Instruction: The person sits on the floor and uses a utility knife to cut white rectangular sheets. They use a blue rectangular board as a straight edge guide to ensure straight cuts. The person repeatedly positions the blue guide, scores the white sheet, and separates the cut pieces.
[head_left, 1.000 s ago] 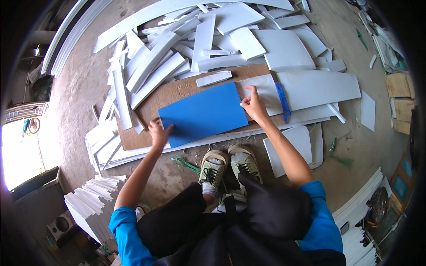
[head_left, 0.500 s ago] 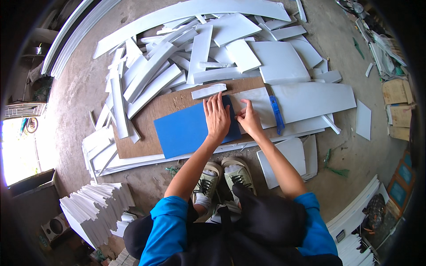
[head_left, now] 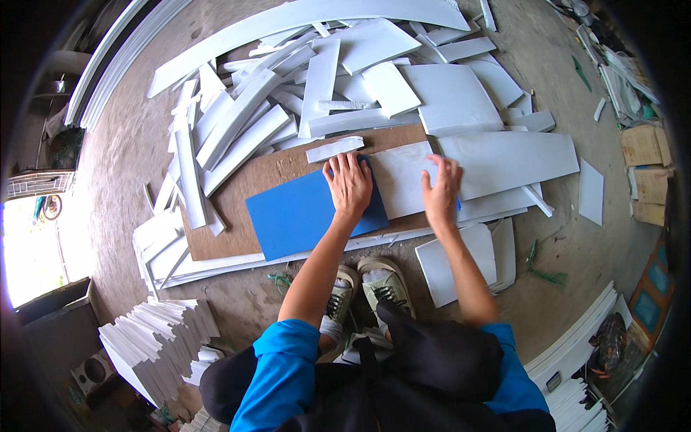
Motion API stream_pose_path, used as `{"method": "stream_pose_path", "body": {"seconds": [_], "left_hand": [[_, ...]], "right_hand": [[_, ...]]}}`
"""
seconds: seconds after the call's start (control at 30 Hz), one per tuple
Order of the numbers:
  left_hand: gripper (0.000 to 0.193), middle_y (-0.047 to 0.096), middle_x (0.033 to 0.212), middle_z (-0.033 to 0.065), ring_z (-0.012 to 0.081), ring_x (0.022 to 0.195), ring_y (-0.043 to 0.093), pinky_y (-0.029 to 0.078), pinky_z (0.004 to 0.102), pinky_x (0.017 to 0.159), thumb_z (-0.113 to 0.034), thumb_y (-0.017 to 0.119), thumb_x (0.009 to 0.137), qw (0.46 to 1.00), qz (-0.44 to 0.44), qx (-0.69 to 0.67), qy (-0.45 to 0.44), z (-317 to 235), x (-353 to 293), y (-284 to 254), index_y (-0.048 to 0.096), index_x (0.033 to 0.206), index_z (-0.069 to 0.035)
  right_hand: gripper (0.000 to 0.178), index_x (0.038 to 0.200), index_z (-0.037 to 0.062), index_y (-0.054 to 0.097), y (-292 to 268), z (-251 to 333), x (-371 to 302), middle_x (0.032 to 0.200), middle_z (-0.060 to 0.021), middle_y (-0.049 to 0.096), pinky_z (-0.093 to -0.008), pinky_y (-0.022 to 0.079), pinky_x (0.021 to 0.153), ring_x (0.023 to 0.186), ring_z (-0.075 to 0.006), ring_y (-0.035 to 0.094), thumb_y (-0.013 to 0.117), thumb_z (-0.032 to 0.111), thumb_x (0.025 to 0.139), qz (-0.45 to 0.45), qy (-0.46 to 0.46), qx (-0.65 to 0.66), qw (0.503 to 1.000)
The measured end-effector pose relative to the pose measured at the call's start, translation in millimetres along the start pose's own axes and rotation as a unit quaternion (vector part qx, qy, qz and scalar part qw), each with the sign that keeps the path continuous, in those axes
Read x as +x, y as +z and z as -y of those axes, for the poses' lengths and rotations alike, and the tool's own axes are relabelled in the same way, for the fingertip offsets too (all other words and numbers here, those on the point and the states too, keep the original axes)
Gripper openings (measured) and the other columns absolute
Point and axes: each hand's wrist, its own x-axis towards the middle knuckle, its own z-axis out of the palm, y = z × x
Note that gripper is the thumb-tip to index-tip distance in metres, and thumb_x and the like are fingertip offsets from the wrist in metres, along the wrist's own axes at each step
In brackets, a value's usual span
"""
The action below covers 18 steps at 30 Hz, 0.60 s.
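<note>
Blue sheet (head_left: 288, 214) lies on a brown board (head_left: 223, 241), left grip (head_left: 350, 187) flat on it, fingers slightly spread; right grip (head_left: 443, 189) partly hides a blue tool (head_left: 458, 204), its hold unclear. White offcuts (head_left: 322, 83) crowd beyond.

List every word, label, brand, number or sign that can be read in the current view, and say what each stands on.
Readable text: none.
Blue sheet under the left hand: no lettering visible on the uncovered part.
Blue tool by the right hand: mostly hidden, so any marking cannot be read.
Brown cartons at the right edge: any print is too small and blurred to read.
</note>
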Motion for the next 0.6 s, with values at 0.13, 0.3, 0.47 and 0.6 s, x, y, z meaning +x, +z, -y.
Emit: {"method": "stream_pose_path", "body": {"seconds": [0.13, 0.3, 0.47, 0.6], "left_hand": [[0.023, 0.049, 0.097, 0.0137, 0.0289, 0.097, 0.044, 0.028, 0.0436, 0.088, -0.018, 0.046, 0.082, 1.0, 0.004, -0.006, -0.002, -3, 0, 0, 0.05, 0.099, -0.003], [0.02, 0.05, 0.099, 0.0138, 0.0288, 0.098, 0.044, 0.028, 0.043, 0.089, -0.017, 0.044, 0.084, 1.0, -0.01, 0.001, -0.005, -4, 0, 2, 0.05, 0.098, -0.004], [0.02, 0.05, 0.1, 0.0136, 0.0285, 0.099, 0.044, 0.028, 0.0434, 0.089, -0.017, 0.043, 0.084, 1.0, -0.012, -0.007, -0.007, -5, 0, 4, 0.049, 0.098, -0.004], [0.02, 0.05, 0.099, 0.0134, 0.0285, 0.098, 0.045, 0.029, 0.0435, 0.089, -0.017, 0.043, 0.084, 0.999, -0.043, 0.025, -0.02, 3, -4, 6, 0.05, 0.098, -0.004]], "right_hand": [[0.055, 0.12, 0.0068, 0.038, -10, -11, 5, 0.109, -0.0139, 0.044, -0.0415, 0.038, 0.084, 0.101, -0.0318, 0.043, 0.064, 0.004, 0.071, 0.087, 0.104, -0.124, 0.983], [0.057, 0.121, 0.0041, 0.034, -8, -17, 0, 0.11, -0.0168, 0.043, -0.0427, 0.04, 0.084, 0.104, -0.034, 0.042, 0.063, 0.005, 0.072, 0.117, 0.102, -0.106, 0.982], [0.04, 0.111, 0.0005, 0.04, -1, -31, -5, 0.09, -0.0174, 0.054, -0.0415, 0.044, 0.073, 0.087, -0.0302, 0.054, 0.059, 0.011, 0.077, 0.146, 0.072, -0.019, 0.987], [0.027, 0.102, 0.0019, 0.043, -8, 3, -3, 0.067, -0.0136, 0.058, -0.0399, 0.044, 0.059, 0.06, -0.0267, 0.059, 0.051, 0.021, 0.085, 0.259, 0.188, 0.188, 0.929]]}}
